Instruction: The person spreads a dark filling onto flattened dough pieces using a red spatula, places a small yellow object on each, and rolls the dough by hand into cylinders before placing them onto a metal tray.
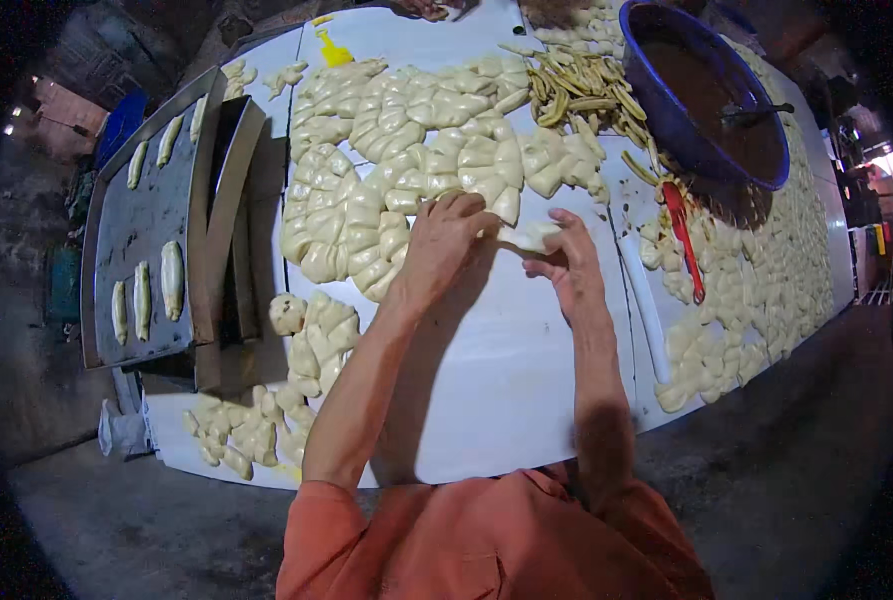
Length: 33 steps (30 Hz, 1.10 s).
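Between my two hands a pale piece of dough [528, 238] is held up over the white tabletop [506, 370]. My left hand [448, 238] has its fingers curled on the left end of the piece. At the other end my right hand [572, 262] pinches it, thumb below and fingers above. Just beyond my hands lies a wide patch of glossy dough pieces [416, 120], pressed side by side. Farther off to the right is a heap of peeled banana strips [571, 90].
A blue basin [656, 120] of brown filling stands at the far right with a utensil in it. Nearby lies a red spatula [682, 240] among more dough pieces [756, 280]. Stacked metal trays [151, 250] bearing several rolls sit at left. A yellow scraper [334, 50] lies at the back.
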Motion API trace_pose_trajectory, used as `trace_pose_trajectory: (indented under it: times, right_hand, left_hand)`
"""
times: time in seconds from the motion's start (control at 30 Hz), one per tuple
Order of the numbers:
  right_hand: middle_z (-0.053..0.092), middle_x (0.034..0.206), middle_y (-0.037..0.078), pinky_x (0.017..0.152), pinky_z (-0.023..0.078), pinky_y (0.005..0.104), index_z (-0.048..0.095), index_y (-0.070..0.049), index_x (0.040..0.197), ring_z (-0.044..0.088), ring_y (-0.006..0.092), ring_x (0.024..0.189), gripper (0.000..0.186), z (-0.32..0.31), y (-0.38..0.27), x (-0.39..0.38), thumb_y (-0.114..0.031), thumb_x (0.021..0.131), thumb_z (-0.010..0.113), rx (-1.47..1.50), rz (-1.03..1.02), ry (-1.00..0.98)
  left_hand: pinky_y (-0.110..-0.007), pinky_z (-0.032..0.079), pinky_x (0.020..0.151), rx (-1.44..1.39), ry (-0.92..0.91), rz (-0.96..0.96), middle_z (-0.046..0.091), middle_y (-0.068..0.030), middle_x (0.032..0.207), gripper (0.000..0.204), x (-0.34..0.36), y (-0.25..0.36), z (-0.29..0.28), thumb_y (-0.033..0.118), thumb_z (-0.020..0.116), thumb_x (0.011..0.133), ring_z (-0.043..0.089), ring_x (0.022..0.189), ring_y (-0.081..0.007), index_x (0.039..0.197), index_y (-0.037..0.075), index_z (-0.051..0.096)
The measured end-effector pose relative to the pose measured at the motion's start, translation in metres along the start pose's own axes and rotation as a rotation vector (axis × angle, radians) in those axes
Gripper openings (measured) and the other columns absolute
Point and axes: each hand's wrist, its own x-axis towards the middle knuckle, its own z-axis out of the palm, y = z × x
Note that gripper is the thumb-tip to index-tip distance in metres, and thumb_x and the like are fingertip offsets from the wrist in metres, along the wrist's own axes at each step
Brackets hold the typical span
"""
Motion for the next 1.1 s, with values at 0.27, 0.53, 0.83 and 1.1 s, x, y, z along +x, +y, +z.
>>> trace_pose_trajectory:
  times: [0.27, 0.53, 0.83, 1.1]
  right_hand:
    - [0.067, 0.081, 0.005, 0.065, 0.053, 0.0303, 0.067, -0.002, 0.104, 0.065, 0.0113, 0.073, 0.024, 0.013, 0.006, 0.006, -0.011, 0.082, 0.072, -1.092, -0.247, -0.103]
    - [0.066, 0.089, 0.003, 0.071, 0.052, 0.0257, 0.064, -0.003, 0.100, 0.063, 0.0122, 0.077, 0.024, -0.017, -0.002, -0.097, -0.005, 0.080, 0.077, -0.400, 0.394, -0.482]
    - [0.067, 0.108, 0.009, 0.089, 0.048, 0.0435, 0.070, -0.010, 0.110, 0.063, 0.0309, 0.102, 0.031, -0.002, 0.043, -0.146, -0.031, 0.087, 0.075, -1.203, -0.318, -0.733]
    - [0.059, 0.140, 0.015, 0.112, 0.037, 0.0504, 0.049, -0.004, 0.148, 0.056, 0.0336, 0.129, 0.078, -0.016, 0.047, -0.161, -0.050, 0.087, 0.070, -1.244, -0.664, -0.594]
  left_hand:
    - [-0.048, 0.039, 0.104, -0.020, 0.055, 0.000, 0.069, -0.0081, 0.121, 0.015, 0.010, 0.010, 0.012, 0.015, 0.072, 0.081, 0.059, 0.122, -0.0298, 0.094, 0.018, 0.078]
    - [-0.052, 0.040, 0.105, -0.082, 0.062, -0.107, 0.065, -0.0174, 0.129, 0.025, 0.003, 0.020, 0.005, 0.022, 0.074, 0.085, 0.059, 0.121, -0.0379, 0.108, 0.011, 0.076]
    - [-0.057, 0.035, 0.113, -0.169, 0.159, -0.218, 0.065, -0.0154, 0.132, 0.037, -0.117, 0.051, -0.045, 0.028, 0.074, 0.091, 0.060, 0.123, -0.0346, 0.123, 0.011, 0.070]
    - [-0.064, 0.031, 0.115, 0.001, -0.072, -0.162, 0.058, -0.0177, 0.142, 0.052, -0.217, 0.124, -0.027, 0.031, 0.065, 0.095, 0.053, 0.136, -0.0322, 0.139, 0.003, 0.057]
